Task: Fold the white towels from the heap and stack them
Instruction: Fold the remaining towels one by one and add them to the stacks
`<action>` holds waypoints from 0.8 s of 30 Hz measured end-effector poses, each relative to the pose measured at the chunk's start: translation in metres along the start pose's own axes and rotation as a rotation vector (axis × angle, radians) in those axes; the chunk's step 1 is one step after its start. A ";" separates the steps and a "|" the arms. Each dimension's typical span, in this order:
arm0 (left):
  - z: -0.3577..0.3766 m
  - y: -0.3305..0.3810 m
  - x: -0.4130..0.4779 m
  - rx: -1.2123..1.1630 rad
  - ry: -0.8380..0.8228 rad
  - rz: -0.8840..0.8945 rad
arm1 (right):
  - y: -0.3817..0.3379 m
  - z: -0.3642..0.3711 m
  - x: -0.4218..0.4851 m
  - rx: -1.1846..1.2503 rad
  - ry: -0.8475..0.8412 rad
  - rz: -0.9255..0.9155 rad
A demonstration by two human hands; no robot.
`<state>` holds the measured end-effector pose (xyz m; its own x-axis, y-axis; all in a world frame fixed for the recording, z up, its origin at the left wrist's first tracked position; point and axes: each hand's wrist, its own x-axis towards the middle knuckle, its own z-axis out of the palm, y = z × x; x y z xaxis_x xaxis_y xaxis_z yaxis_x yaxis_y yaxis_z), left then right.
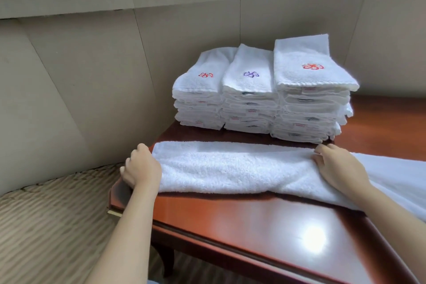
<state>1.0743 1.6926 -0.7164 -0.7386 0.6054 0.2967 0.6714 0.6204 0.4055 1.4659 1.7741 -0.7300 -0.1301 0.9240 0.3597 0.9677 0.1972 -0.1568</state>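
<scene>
A white towel [235, 166] lies folded lengthwise into a long strip across the red-brown wooden table [253, 221]. My left hand [141, 167] grips the strip's left end at the table's corner, fingers curled. My right hand [338, 163] pinches the towel's far edge further right, fingers curled into the cloth. Behind the strip stand three stacks of folded white towels: the left stack [199, 99] with a red emblem, the middle stack [250, 97] with a purple emblem, the taller right stack [311, 94] with a red emblem. The towel runs out of view to the right.
The table's left corner and front edge lie close to my left arm. Beige wall panels [92, 76] stand behind and to the left. A striped carpet [53, 221] covers the floor at the left. A bright light reflection shines on the table's front right.
</scene>
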 end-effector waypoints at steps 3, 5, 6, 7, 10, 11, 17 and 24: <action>-0.005 0.013 -0.006 -0.026 0.072 0.147 | 0.000 -0.003 -0.002 0.006 -0.021 0.006; -0.007 0.030 -0.013 -0.075 0.057 0.261 | 0.000 -0.004 -0.003 0.006 -0.045 0.002; -0.007 0.040 -0.018 -0.103 0.030 0.318 | 0.001 -0.005 -0.004 -0.001 -0.058 0.000; -0.007 0.051 -0.024 -0.131 -0.011 0.377 | 0.001 -0.006 -0.005 -0.015 -0.069 0.001; 0.001 0.082 -0.048 -0.178 -0.179 0.534 | 0.004 -0.011 -0.010 -0.068 -0.096 0.021; 0.006 0.092 -0.056 -0.186 -0.236 0.565 | 0.007 -0.014 -0.012 -0.078 -0.105 0.035; 0.033 0.132 -0.085 -0.019 -0.494 0.601 | 0.044 -0.034 -0.030 -0.168 -0.147 0.181; 0.039 0.154 -0.096 0.083 -0.475 0.490 | 0.123 -0.074 -0.068 -0.362 -0.094 0.445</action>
<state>1.2508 1.7495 -0.7166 -0.2538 0.9672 0.0100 0.9378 0.2435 0.2476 1.6098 1.7109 -0.7059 0.3039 0.9205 0.2456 0.9436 -0.3264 0.0561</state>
